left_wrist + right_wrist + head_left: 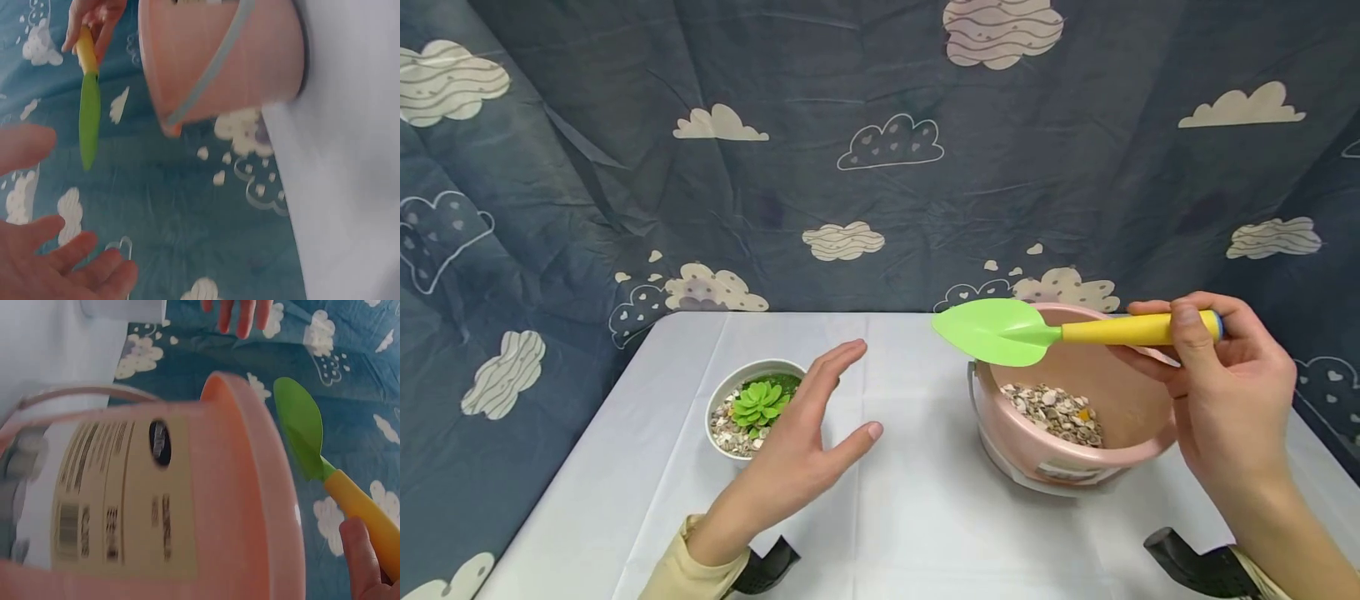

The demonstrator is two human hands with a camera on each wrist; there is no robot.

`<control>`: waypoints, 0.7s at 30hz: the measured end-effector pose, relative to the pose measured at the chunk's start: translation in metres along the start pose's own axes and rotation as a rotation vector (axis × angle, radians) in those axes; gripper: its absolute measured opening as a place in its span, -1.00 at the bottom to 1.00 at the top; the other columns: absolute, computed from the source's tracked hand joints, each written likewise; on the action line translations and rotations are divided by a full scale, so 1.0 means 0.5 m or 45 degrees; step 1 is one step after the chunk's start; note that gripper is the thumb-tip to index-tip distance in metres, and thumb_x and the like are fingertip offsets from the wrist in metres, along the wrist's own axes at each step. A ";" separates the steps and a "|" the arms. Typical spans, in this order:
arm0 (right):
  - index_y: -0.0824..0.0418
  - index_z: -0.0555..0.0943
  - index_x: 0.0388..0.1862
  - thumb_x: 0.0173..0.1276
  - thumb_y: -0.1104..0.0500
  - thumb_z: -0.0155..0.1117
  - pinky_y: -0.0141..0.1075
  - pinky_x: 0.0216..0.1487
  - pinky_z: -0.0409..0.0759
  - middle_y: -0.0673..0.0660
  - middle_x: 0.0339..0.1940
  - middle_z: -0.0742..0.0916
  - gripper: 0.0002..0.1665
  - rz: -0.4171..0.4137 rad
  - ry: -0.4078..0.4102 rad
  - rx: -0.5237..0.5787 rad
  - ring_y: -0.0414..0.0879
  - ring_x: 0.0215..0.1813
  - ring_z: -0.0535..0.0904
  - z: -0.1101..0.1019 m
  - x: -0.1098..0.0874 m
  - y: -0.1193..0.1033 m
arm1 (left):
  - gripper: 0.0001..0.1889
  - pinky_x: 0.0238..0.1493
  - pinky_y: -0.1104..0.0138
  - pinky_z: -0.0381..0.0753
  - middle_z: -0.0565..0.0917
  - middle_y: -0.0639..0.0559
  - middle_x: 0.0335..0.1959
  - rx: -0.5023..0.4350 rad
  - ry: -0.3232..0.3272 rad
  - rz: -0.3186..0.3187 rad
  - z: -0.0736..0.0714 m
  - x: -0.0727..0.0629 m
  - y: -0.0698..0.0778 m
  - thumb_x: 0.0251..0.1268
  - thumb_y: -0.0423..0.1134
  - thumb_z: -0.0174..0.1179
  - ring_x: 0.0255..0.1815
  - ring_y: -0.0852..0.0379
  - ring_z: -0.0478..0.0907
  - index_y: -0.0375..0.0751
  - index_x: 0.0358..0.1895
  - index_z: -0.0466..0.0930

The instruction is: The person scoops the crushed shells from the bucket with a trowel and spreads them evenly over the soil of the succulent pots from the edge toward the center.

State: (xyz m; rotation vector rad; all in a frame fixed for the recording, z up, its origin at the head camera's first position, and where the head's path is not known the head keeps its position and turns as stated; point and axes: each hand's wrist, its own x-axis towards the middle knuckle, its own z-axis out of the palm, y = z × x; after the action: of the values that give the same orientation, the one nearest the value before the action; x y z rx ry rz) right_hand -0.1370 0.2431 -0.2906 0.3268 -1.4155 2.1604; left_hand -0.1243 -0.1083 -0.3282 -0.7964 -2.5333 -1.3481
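Right hand (1232, 387): pinching the trowel (1097, 334) by its yellow handle, thumb on the near side, fingers behind. From my head feed the trowel lies nearly level, its green blade pointing toward the tabletop's left edge. Both wrist feeds show it raised clear of the bucket (1018, 437); I see nothing on the blade.

Left hand (797, 446): spread, thumb held away from the fingers, nothing in its grasp. It hangs above the tabletop (917, 533), between pot and bucket, closer to the pot (710, 417). Head feed has it overlapping the pot's near right side.

Bucket: pink, upright, in the right half of the tabletop toward the far edge. Shell chips (1052, 412) lie on its bottom, one orange bit (1084, 414) among them. Grey handle (215, 65) hangs down outside the wall. My right wrist feed picks up a label (125, 500), print too blurred for me to read.

Pot: white, round, upright, near the left edge, toward the far left corner. Holds a green succulent (758, 406) with pale chips around it.

Beyond the far edge, I note a dark blue cloth (910, 67) printed with clouds.
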 end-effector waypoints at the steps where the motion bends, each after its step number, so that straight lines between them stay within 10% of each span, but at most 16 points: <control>1: 0.63 0.39 0.02 0.41 0.43 0.14 -0.08 -0.18 0.63 0.45 -0.09 0.67 -0.70 -0.005 0.012 -0.007 0.18 -0.02 0.67 -0.004 0.001 0.000 | -0.22 0.42 0.06 0.16 0.15 0.22 0.50 -0.012 -0.009 0.006 0.009 0.002 0.001 0.33 -0.11 0.28 0.50 0.21 0.07 0.20 0.53 0.06; 8: 0.59 0.46 0.02 0.37 0.40 0.21 -0.19 -0.24 0.64 0.42 -0.09 0.69 -0.68 -0.059 0.126 -0.167 0.11 -0.05 0.69 -0.028 0.002 -0.006 | -0.24 0.41 0.14 0.20 0.15 0.23 0.49 -0.041 -0.082 0.048 0.058 0.018 -0.001 0.35 -0.09 0.25 0.47 0.22 0.12 0.13 0.53 0.06; 21: 0.50 0.49 0.07 0.43 0.37 0.14 -0.46 -0.17 0.58 0.25 -0.01 0.70 -0.71 -0.119 0.112 -0.742 -0.08 0.01 0.65 -0.080 0.000 -0.009 | -0.28 0.34 0.20 0.29 0.21 0.30 0.45 -0.229 -0.124 -0.119 0.098 0.055 -0.024 0.35 -0.08 0.24 0.44 0.24 0.15 0.25 0.50 0.09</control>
State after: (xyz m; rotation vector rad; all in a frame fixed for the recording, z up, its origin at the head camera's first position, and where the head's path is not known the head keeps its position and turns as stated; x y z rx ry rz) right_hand -0.1310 0.2806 -0.3039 0.0748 -1.8499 1.5743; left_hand -0.1487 -0.0638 -0.3549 -0.8017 -2.5790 -1.6240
